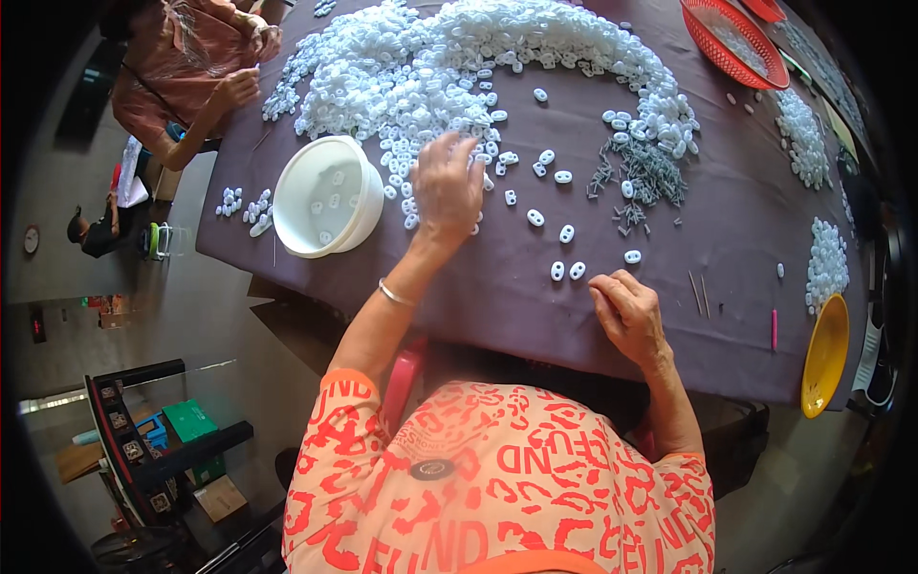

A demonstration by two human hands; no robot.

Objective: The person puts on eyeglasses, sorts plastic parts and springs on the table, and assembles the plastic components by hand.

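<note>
My left hand (448, 187) is over the near edge of a big heap of small white oval plastic pieces with two holes (392, 96). Its fingers are stretched forward and slightly apart, a little blurred, with no piece visible in them. My right hand (629, 311) rests by the table's near edge, fingers curled together; whatever they may hold is hidden. Just beyond it lie a few loose white pieces (566, 233). Farther off is a pile of short grey pins (650, 172). A white round tub (361, 225) with several pieces inside stands left of my left hand.
A dark cloth covers the table (459, 297). On the right are two thin sticks (700, 294), a pink pen-like stick (774, 330), a yellow dish (824, 356) and more white pieces (826, 258). A red basket (732, 53) stands far right. Another person (186, 72) works at far left.
</note>
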